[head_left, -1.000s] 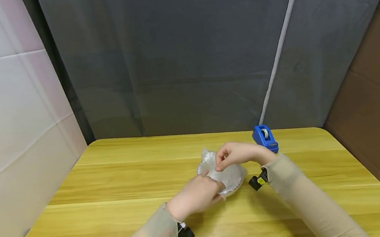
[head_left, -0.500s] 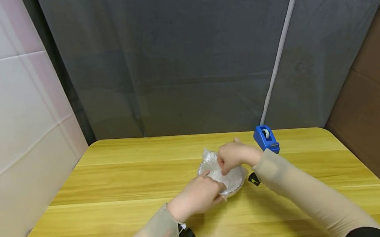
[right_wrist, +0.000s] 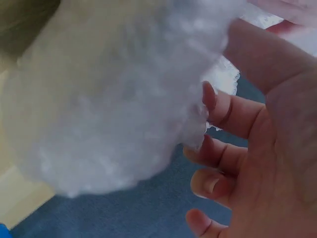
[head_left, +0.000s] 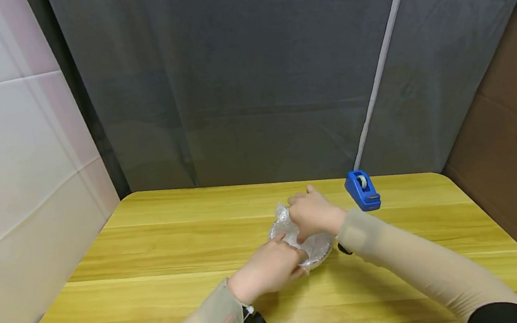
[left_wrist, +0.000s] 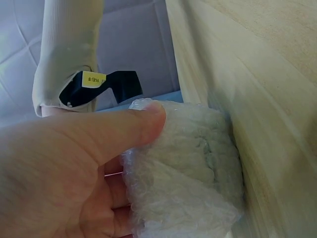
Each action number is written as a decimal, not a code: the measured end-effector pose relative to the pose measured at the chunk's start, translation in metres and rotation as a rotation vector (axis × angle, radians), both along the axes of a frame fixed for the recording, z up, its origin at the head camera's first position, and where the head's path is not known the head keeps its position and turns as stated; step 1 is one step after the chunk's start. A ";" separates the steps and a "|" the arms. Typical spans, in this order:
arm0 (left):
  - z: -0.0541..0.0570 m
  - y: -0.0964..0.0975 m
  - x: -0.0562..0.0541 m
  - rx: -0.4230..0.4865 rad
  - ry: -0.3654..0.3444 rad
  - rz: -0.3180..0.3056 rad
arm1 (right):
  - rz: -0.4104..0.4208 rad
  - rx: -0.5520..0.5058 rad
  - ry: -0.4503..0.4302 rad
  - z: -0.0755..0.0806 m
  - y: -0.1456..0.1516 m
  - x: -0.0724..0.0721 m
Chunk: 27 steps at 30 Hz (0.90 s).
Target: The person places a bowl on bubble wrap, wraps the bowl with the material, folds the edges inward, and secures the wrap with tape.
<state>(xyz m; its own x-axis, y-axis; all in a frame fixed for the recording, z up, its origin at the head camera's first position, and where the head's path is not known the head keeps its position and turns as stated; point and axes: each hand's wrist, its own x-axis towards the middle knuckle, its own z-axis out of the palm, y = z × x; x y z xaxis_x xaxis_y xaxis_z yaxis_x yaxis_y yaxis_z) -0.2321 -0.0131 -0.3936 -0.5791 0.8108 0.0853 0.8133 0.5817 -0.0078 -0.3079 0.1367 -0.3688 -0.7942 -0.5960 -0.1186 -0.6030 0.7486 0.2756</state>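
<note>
A roundish bundle in clear bubble wrap lies on the table, with a loose tuft of wrap sticking up at its far left. My left hand grips its near side; in the left wrist view the thumb lies along the bundle's edge and the fingers go behind it. Over the far right part is my right hand, thumb down on the wrap. In the right wrist view, the right thumb and forefinger pinch the wrap's edge, while the other fingers curl loosely beside it. What the wrap covers is hidden.
A blue tape dispenser with a white roll stands at the table's back right, just beyond the right wrist. The wooden table ends at a dark grey curtain. A white panel rises at left, a brown one at right.
My right hand has turned over and shifted a little left, from fingertips held together above the wrap to thumb and fingers spread over its far part. The left hand and bundle stay in place.
</note>
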 end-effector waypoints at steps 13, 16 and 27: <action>0.001 -0.001 0.001 0.019 0.010 0.016 | -0.053 0.169 0.099 -0.008 -0.013 0.000; 0.001 -0.002 0.001 0.023 0.022 0.018 | -0.059 0.171 0.100 -0.007 -0.014 0.000; -0.007 0.002 0.001 -0.073 0.117 0.045 | -0.075 0.144 0.064 -0.006 -0.012 0.000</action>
